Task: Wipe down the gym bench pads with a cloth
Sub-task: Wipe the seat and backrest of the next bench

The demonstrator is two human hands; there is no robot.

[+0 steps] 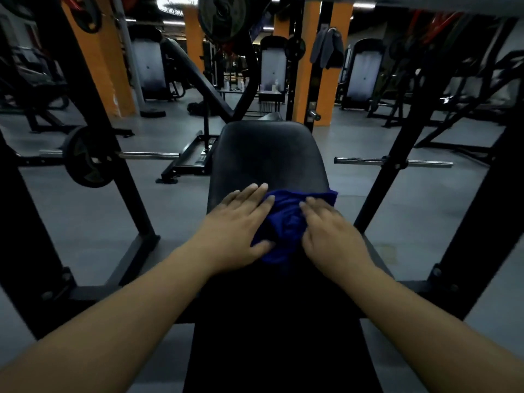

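Note:
A black padded gym bench (266, 154) runs away from me down the middle of the view. A crumpled blue cloth (289, 222) lies on the pad. My left hand (238, 225) lies flat with straight fingers, partly on the cloth's left side and partly on the pad. My right hand (329, 234) presses flat on the cloth's right side, fingers pointing up and left. The near part of the bench is dark, below my forearms.
Black rack uprights (93, 129) (419, 131) stand on both sides of the bench. Chrome pegs (391, 161) stick out on the right; a weight plate (85, 157) hangs on the left. Machines and orange pillars (317, 61) fill the background over grey floor.

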